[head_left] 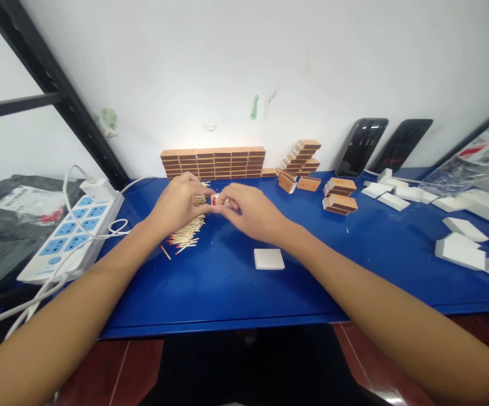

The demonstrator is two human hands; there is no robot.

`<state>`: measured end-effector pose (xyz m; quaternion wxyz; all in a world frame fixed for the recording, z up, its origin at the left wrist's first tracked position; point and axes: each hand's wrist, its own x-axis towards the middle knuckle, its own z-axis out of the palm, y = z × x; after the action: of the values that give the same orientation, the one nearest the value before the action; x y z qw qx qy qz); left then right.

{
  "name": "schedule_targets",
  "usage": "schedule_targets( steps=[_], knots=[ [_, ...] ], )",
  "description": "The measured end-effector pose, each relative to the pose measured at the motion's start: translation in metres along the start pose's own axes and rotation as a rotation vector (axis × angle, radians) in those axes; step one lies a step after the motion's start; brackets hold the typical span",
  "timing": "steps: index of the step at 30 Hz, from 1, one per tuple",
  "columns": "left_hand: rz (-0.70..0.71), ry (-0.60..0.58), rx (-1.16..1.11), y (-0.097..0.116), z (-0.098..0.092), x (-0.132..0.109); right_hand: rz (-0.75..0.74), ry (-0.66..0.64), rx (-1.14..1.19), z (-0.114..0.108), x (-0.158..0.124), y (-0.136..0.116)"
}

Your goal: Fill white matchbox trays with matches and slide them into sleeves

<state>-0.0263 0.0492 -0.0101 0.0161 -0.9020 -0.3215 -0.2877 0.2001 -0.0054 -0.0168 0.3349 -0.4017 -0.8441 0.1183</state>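
Note:
A small white matchbox tray (215, 196) with red match heads showing in it is held just above the table, between my two hands. My left hand (174, 204) grips its left side with thumb and fingertips. From the right, the thumb and bent fingers of my right hand (250, 211) close on the tray's other end; they partly cover the matches inside. Under and beside my left hand lies a loose pile of red-tipped matches (190, 230). A white inner tray (269, 259) rests on the blue table (210, 287), near my right wrist.
Matchboxes stand stacked as a wall (214, 162) at the back, with a leaning stack (301, 155) and several loose matchboxes (339, 203) to its right. Two phones (361, 148) lean on the wall. White trays (459, 251) lie far right; a power strip (75, 231) sits left.

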Motion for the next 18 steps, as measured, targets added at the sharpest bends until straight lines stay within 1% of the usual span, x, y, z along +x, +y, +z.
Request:
schedule_targets(
  steps=[1, 5, 9, 12, 16, 18],
  knots=[
    [-0.005, 0.006, 0.019, -0.001, 0.0, 0.0, -0.014, -0.025, 0.02, 0.005, -0.002, -0.007],
    [-0.024, 0.038, 0.051, -0.005, 0.001, 0.0, -0.022, -0.196, 0.088, 0.029, -0.009, -0.034],
    [-0.028, 0.042, 0.04, -0.004, 0.001, 0.0, 0.02, -0.277, 0.064, 0.043, -0.011, -0.043],
    [-0.02, 0.033, 0.046, -0.004, 0.001, 0.0, 0.012, -0.316, 0.048, 0.043, -0.009, -0.041],
    [-0.017, 0.03, 0.052, -0.005, 0.001, 0.0, 0.025, -0.366, 0.034, 0.036, -0.007, -0.038],
    [-0.017, 0.026, 0.051, -0.005, 0.001, 0.0, 0.038, -0.37, 0.047, 0.033, -0.007, -0.036]
  ],
)
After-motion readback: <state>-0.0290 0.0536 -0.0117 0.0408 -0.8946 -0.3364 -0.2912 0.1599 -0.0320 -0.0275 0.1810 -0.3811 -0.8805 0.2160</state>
